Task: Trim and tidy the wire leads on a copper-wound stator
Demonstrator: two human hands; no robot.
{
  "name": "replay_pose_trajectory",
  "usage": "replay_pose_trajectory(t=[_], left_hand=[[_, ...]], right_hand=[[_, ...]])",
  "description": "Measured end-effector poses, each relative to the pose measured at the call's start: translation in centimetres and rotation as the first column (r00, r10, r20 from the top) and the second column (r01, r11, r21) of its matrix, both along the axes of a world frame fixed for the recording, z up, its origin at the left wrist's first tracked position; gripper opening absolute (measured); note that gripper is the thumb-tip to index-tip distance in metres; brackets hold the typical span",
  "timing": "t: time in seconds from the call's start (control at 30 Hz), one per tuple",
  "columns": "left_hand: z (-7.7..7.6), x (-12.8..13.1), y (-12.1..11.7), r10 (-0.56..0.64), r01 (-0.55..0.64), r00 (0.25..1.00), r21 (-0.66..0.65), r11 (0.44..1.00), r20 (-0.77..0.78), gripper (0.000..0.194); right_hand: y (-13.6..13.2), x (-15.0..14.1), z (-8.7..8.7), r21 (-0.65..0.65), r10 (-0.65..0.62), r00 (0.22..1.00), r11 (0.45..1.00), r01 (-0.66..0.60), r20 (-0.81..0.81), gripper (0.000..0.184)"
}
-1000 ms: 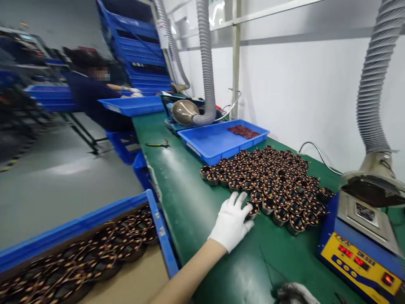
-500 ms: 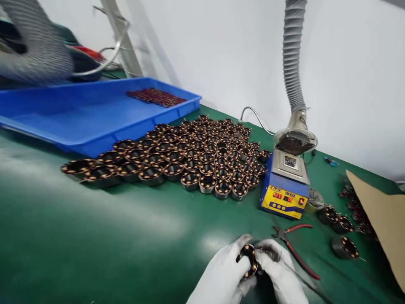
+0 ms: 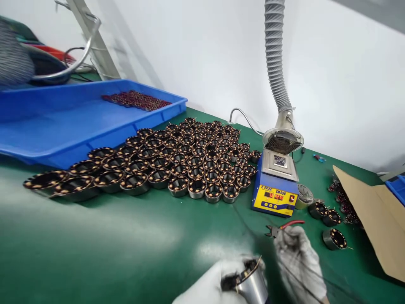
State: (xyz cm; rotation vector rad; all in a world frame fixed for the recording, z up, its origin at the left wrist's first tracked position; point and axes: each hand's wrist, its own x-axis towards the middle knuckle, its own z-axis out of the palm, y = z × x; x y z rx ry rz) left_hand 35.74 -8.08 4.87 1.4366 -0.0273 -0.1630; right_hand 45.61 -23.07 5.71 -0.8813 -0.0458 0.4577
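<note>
Dozens of rings (image 3: 177, 192), one cutter (image 3: 274, 231), one display unit (image 3: 274, 200)

A shallow blue plastic tray (image 3: 57, 122) at the left holds a cluster of small dark-red parts (image 3: 136, 100) in its far corner. Behind it, a metal post (image 3: 95, 46) leans against the view of a white wall (image 3: 202, 50), beside a blurred grey corrugated hose (image 3: 12, 59) and an orange-red object (image 3: 52, 52). At the right, a brown cardboard sheet (image 3: 373, 215) stands slanted near a blue bin (image 3: 398, 188).

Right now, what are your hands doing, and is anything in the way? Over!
Left hand holding a tilted metal ring. Right hand at red-handled pliers, grip unclear. Possible obstacle: blue-and-yellow machine beyond them.
</note>
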Motion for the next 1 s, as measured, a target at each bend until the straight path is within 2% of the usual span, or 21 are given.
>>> replay_pose_trajectory(t=[0.07, 0.1, 0.17, 0.2, 0.23, 0.33, 0.4, 0.5, 0.6, 0.7, 0.8, 0.83, 0.87, 0.93, 1.0], left_hand=[[1.2, 1.5, 1.4, -0.008, 0.005, 0.998, 0.052, 0.999, 0.062, 0.037], [1.6, 2.4, 2.0, -0.051, 0.041, 0.994, 0.101, 0.994, 0.101, 0.034], [1.7, 4.1, 2.6, -0.169, 0.128, 0.972, 0.230, 0.965, 0.165, 0.027], [1.4, 4.8, 2.6, -0.184, 0.127, 0.966, 0.290, 0.948, 0.180, 0.026], [0.9, 5.3, 2.3, -0.156, 0.082, 0.969, 0.346, 0.935, 0.192, 0.030], [-0.9, 5.6, 0.9, -0.027, -0.115, 0.959, 0.476, 0.872, 0.281, 0.072], [-1.6, 5.2, 0.3, -0.033, -0.152, 0.943, 0.516, 0.843, 0.332, 0.079], [-1.5, 5.0, 0.3, -0.003, -0.108, 0.970, 0.444, 0.889, 0.243, 0.053], [-1.1, 5.6, 0.8, 0.075, -0.096, 0.994, 0.290, 0.952, 0.080, 0.021], [-1.2, 6.3, 1.7, 0.217, -0.209, 0.975, 0.130, 0.969, -0.054, 0.021], [-1.2, 6.3, 2.5, 0.358, -0.351, 0.928, 0.076, 0.933, -0.104, 0.027], [-1.2, 6.2, 2.6, 0.329, -0.320, 0.938, 0.094, 0.943, -0.112, 0.028], [-1.1, 6.0, 2.6, 0.249, -0.236, 0.962, 0.115, 0.965, -0.109, 0.034], [-1.1, 5.7, 2.2, 0.042, -0.027, 0.995, 0.160, 0.987, -0.088, 0.061], [-1.2, 5.7, 1.4, -0.039, 0.047, 0.998, 0.154, 0.987, -0.054, 0.075]], right_hand=[[0.4, -1.0, -1.0, -0.052, 0.152, 0.987, 0.987, -0.155, -0.061, 0.030], [0.7, -1.6, -1.5, -0.048, 0.221, 0.971, 0.973, -0.226, -0.089, 0.040], [1.2, -2.6, -2.2, -0.011, 0.326, 0.935, 0.944, -0.331, -0.143, 0.050], [1.3, -2.8, -2.6, 0.016, 0.353, 0.919, 0.934, -0.356, -0.174, 0.050], [1.4, -2.9, -3.0, 0.041, 0.361, 0.909, 0.932, -0.360, -0.208, 0.046], [1.3, -2.5, -4.2, 0.120, 0.306, 0.902, 0.952, -0.282, -0.305, 0.036], [1.2, -2.1, -5.0, 0.153, 0.290, 0.889, 0.956, -0.251, -0.354, 0.035], [1.5, -2.0, -5.7, 0.215, 0.352, 0.862, 0.933, -0.290, -0.364, 0.036], [2.2, -2.1, -5.8, 0.242, 0.377, 0.861, 0.920, -0.308, -0.340, 0.033], [2.5, -2.0, -5.5, 0.243, 0.446, 0.835, 0.891, -0.383, -0.322, 0.034], [2.3, -1.7, -5.2, 0.290, 0.491, 0.791, 0.867, -0.405, -0.364, 0.042], [2.2, -1.6, -5.1, 0.305, 0.492, 0.780, 0.866, -0.395, -0.386, 0.044], [2.1, -1.6, -5.0, 0.315, 0.489, 0.771, 0.868, -0.384, -0.408, 0.045], [2.0, -1.6, -5.0, 0.310, 0.470, 0.763, 0.880, -0.361, -0.444, 0.043], [2.1, -1.7, -5.0, 0.284, 0.429, 0.784, 0.900, -0.329, -0.450, 0.038]])
